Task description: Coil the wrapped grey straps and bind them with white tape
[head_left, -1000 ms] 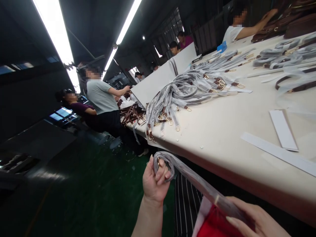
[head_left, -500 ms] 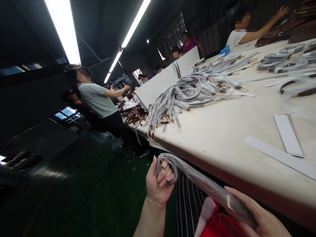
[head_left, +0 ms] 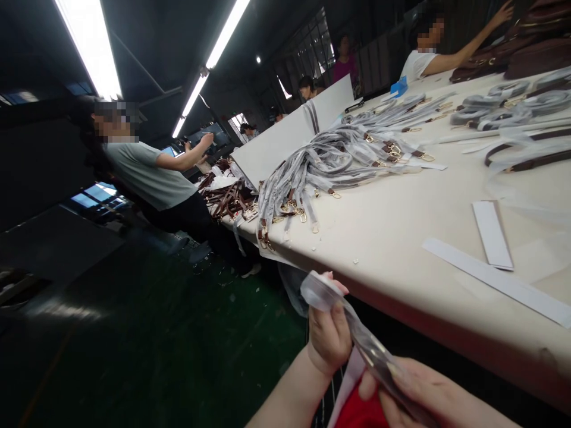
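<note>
left hand (head_left: 329,336) fisted around wrapped strap (head_left: 357,333) loop | right hand (head_left: 423,395) pinches near end, probably | risk: slick film slips, strap drops below table (head_left: 401,238) edge

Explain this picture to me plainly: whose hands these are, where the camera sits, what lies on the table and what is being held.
There is no machine here. The camera sits on a person's head and looks forward and down, so the two bare hands at the bottom are that person's own. The left hand grips the looped end of a strap wrapped in clear plastic; the right hand holds the strap's lower end, beside something red. Above them runs a long pale table. On it lie a heap of wrapped straps with gold clips, brown straps and white card strips. Other people work along the table further off.
</note>
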The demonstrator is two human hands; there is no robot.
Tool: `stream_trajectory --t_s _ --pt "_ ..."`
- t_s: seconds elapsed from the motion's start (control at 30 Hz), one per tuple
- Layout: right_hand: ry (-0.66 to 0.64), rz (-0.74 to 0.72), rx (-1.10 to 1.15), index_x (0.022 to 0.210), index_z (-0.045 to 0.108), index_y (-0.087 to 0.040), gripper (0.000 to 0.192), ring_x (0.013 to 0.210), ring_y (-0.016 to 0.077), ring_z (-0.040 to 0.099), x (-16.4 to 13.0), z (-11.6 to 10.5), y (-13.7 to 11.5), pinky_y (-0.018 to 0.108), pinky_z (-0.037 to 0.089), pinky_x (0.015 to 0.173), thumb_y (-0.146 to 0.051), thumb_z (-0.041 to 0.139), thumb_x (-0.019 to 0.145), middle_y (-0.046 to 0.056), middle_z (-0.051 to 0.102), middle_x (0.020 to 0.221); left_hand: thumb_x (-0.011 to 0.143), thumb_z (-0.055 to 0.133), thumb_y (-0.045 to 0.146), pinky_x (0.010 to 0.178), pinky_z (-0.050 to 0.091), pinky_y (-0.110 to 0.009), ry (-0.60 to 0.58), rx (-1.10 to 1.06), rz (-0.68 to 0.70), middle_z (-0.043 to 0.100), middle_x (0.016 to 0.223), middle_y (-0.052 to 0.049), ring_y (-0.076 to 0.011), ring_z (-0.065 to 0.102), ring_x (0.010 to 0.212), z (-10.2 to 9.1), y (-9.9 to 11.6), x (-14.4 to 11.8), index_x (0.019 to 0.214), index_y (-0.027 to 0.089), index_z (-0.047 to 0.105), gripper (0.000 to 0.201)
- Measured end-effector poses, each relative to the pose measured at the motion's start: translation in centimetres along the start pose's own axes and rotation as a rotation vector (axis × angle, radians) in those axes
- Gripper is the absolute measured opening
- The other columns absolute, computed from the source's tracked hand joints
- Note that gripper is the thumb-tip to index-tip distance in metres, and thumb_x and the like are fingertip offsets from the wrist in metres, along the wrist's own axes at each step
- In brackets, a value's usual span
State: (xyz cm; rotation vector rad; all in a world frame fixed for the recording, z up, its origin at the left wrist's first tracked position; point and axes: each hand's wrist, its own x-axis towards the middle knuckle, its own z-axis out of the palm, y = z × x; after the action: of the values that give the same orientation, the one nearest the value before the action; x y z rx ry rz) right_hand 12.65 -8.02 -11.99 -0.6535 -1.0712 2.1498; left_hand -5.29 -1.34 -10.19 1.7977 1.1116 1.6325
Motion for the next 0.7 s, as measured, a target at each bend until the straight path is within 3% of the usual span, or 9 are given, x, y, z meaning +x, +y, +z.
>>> stream_trajectory --t_s 0.07,0.13,0.23,0.33,0.43,0.53,0.6,0.7 --pt "-0.056 -0.068 0.094 0.091 0.067 -0.014 0.046 0.045 0.0068 0.037 0.1 -0.7 -0.2 0.016 0.037 0.047 -0.057 0.052 0.094 -0.001 0.055 0.056 0.095 0.048 0.033 0.105 0.044 -0.053 -0.217 0.313 0.300 0.068 0.112 -0.018 -0.0330 0.060 0.117 0.2 -1.1 -1.1 0.126 0.013 0.057 0.039" --pt "-0.095 -0.094 0.130 0.099 0.066 -0.011 0.041 0.040 0.0047 0.032 0.0 -1.8 -0.2 0.015 0.032 0.043 -0.051 0.061 0.090 -0.003 0.052 0.051 0.095 0.042 0.041 0.095 0.052 -0.051 -0.391 0.497 0.497 0.067 0.114 -0.022 -0.0354 0.062 0.113 0.2 -1.8 -1.7 0.131 0.007 0.052 0.050" --pt "-0.119 -0.040 0.117 0.096 0.066 -0.011 0.039 0.034 0.0042 0.034 -0.4 -3.5 -0.1 0.015 0.032 0.040 -0.048 0.068 0.084 -0.005 0.052 0.047 0.092 0.043 0.041 0.075 0.059 -0.042 -0.540 0.635 0.564 0.071 0.092 -0.018 -0.0308 0.070 0.086 0.0 -2.1 -1.8 0.115 0.007 0.060 0.045" --pt "-0.126 0.093 0.011 0.091 0.065 -0.011 0.041 0.033 0.0055 0.039 -0.6 -4.8 0.3 0.016 0.029 0.036 -0.051 0.068 0.081 -0.003 0.057 0.049 0.090 0.046 0.035 0.062 0.056 -0.037 -0.722 0.756 0.530 0.068 0.072 -0.011 -0.0260 0.067 0.066 -0.5 -1.9 -1.7 0.091 0.012 0.064 0.029" --pt "0.006 0.197 -0.313 0.093 0.063 -0.015 0.038 0.044 0.0112 0.053 -0.5 -5.8 0.6 0.019 0.037 0.041 -0.052 0.064 0.083 0.002 0.066 0.062 0.093 0.049 0.041 0.060 0.054 -0.033 -1.037 0.872 0.377 0.069 0.074 -0.009 -0.0244 0.067 0.067 -1.4 -1.4 -1.7 0.088 0.015 0.063 0.030" --pt "0.249 0.101 -0.897 0.094 0.069 -0.019 0.022 0.071 0.0198 0.063 -0.5 -5.7 0.6 0.029 0.048 0.064 -0.038 0.064 0.085 0.006 0.070 0.083 0.093 0.049 0.049 0.056 0.048 -0.028 -1.274 0.813 0.125 0.069 0.073 -0.007 -0.0218 0.065 0.064 -2.4 -1.0 -1.8 0.083 0.016 0.064 0.037" --pt "0.293 0.027 -1.147 0.095 0.071 -0.021 0.017 0.084 0.0240 0.064 -0.4 -5.1 0.5 0.034 0.047 0.077 -0.033 0.063 0.087 0.007 0.071 0.092 0.094 0.045 0.053 0.052 0.042 -0.025 -1.350 0.630 -0.147 0.065 0.064 -0.004 -0.0180 0.061 0.057 -3.0 -1.2 -1.9 0.072 0.017 0.063 0.045" --pt "0.211 -0.017 -1.151 0.100 0.070 -0.022 0.020 0.091 0.0244 0.064 -0.2 -3.8 0.6 0.035 0.047 0.083 -0.036 0.057 0.093 0.006 0.071 0.098 0.093 0.037 0.063 0.043 0.035 -0.022 -1.336 0.173 -0.724 0.052 0.046 0.002 -0.0116 0.047 0.040 -3.7 -1.9 -2.0 0.062 0.018 0.057 0.058"
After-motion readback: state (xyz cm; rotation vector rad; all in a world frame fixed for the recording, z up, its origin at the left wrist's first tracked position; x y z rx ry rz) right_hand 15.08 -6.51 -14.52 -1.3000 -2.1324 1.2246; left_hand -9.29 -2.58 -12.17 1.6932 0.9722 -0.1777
